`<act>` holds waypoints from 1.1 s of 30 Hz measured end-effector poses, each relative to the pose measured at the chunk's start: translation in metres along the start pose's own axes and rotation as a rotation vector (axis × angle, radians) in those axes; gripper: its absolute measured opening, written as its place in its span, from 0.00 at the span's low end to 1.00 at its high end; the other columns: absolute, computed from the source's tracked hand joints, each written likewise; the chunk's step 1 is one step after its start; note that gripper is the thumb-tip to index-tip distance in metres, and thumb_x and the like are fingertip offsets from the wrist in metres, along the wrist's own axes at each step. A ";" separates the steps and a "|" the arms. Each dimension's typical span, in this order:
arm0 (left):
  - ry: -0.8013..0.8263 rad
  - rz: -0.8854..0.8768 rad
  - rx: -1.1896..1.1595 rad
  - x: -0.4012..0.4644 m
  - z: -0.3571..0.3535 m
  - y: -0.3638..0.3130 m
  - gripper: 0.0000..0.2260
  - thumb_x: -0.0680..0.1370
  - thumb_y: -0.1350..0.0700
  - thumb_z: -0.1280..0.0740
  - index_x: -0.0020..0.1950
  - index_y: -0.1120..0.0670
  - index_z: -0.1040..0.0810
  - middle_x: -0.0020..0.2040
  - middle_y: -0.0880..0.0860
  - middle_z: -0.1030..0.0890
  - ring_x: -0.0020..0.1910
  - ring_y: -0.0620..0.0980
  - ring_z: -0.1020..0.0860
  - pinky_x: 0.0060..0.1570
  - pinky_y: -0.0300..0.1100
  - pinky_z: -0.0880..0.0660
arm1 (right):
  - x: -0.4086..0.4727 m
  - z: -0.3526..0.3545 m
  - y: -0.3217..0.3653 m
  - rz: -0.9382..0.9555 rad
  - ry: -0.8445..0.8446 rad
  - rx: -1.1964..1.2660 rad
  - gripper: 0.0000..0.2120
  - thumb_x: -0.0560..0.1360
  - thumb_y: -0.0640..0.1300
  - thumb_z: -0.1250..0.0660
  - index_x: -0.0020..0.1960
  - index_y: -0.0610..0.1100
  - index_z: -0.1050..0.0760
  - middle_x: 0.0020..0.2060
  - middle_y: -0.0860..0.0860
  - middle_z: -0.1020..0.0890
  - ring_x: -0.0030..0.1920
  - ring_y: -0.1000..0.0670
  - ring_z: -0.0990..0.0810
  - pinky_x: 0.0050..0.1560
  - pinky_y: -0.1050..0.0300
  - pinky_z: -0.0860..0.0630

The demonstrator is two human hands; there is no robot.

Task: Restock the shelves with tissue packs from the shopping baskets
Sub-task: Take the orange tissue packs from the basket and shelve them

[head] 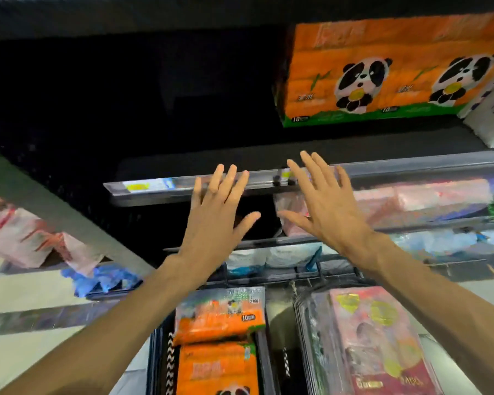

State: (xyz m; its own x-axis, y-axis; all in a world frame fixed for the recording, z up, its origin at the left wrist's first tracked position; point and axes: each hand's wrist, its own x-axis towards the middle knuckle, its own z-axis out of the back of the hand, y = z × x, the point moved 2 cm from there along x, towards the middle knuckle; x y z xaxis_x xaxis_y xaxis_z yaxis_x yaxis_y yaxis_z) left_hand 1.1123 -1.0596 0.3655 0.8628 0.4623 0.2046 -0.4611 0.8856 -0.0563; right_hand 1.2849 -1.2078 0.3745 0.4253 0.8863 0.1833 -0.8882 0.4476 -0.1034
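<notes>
A view from a head-worn camera looks down along two bare forearms reaching toward dark store shelving. The left hand point(217, 206) and the right hand point(324, 203) are raised side by side, backs toward the camera, fingers spread wide and holding nothing; the two hands are near each other but not touching, with a dark gap between the thumbs. Their fingertips overlap the front rail of a shelf point(166, 189), which carries a yellow price label. On that shelf, up and to the right, stands a large orange tissue pack point(382, 72) printed with two cartoon pandas and a green strip along its bottom edge; a white pack point(491, 115) sits just beside it at the right edge. The stretch of shelf to the left of the orange pack is dark. On the next level down, behind the right hand, lie blurred pink packs point(428, 198). Below the arms are two shopping baskets side by side: the left basket point(264, 346) holds orange panda tissue packs point(217, 317) stacked flat, and the right basket point(303, 332) holds a pink pack point(380, 340) with yellow round stickers. More pink and blue packs sit blurred at far left.
</notes>
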 end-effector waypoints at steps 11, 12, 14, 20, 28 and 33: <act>0.242 0.128 -0.268 -0.224 -0.095 0.053 0.31 0.84 0.36 0.49 0.84 0.48 0.47 0.84 0.52 0.48 0.83 0.50 0.54 0.80 0.59 0.48 | -0.118 -0.084 0.150 0.118 0.244 0.189 0.42 0.79 0.72 0.51 0.83 0.45 0.44 0.81 0.41 0.40 0.81 0.41 0.42 0.77 0.32 0.39; 0.271 0.184 -0.337 -0.246 -0.107 0.056 0.31 0.84 0.36 0.48 0.84 0.48 0.47 0.84 0.51 0.47 0.83 0.49 0.54 0.80 0.58 0.47 | -0.134 -0.098 0.161 0.117 0.303 0.213 0.42 0.79 0.72 0.52 0.83 0.45 0.44 0.81 0.41 0.39 0.81 0.41 0.42 0.77 0.33 0.40; 0.343 0.294 -0.424 -0.286 -0.130 0.061 0.32 0.83 0.35 0.45 0.84 0.46 0.49 0.84 0.48 0.46 0.83 0.48 0.50 0.80 0.55 0.45 | -0.164 -0.127 0.177 0.095 0.414 0.250 0.42 0.79 0.72 0.51 0.83 0.47 0.46 0.80 0.43 0.36 0.80 0.42 0.39 0.77 0.35 0.39; 0.629 0.495 -0.446 -0.365 -0.195 0.071 0.37 0.81 0.32 0.47 0.84 0.47 0.54 0.84 0.49 0.46 0.82 0.51 0.48 0.78 0.47 0.47 | -0.238 -0.198 0.206 -0.035 0.731 0.351 0.42 0.79 0.70 0.46 0.84 0.50 0.55 0.80 0.48 0.39 0.79 0.45 0.39 0.78 0.43 0.38; 0.753 0.725 -0.598 -0.404 -0.284 0.066 0.43 0.78 0.35 0.35 0.84 0.52 0.52 0.81 0.54 0.40 0.77 0.58 0.35 0.70 0.59 0.29 | -0.287 -0.294 0.238 -0.383 1.036 0.584 0.45 0.76 0.70 0.37 0.83 0.52 0.53 0.77 0.46 0.34 0.73 0.41 0.28 0.66 0.42 0.24; 0.761 0.873 -0.706 -0.417 -0.339 0.069 0.53 0.73 0.34 0.28 0.83 0.55 0.58 0.80 0.59 0.40 0.76 0.63 0.34 0.68 0.64 0.29 | -0.300 -0.356 0.259 -0.689 1.171 0.707 0.52 0.77 0.62 0.30 0.82 0.38 0.58 0.79 0.39 0.38 0.75 0.37 0.32 0.71 0.43 0.30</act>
State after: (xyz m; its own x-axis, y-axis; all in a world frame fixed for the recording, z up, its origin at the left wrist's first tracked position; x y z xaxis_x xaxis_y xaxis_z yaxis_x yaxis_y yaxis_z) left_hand 0.7909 -1.1758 -0.0552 0.3515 0.5877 -0.7288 -0.9071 0.0212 -0.4204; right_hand 0.9891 -1.3156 -0.0551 0.3692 0.2809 -0.8859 -0.2212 0.9524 0.2098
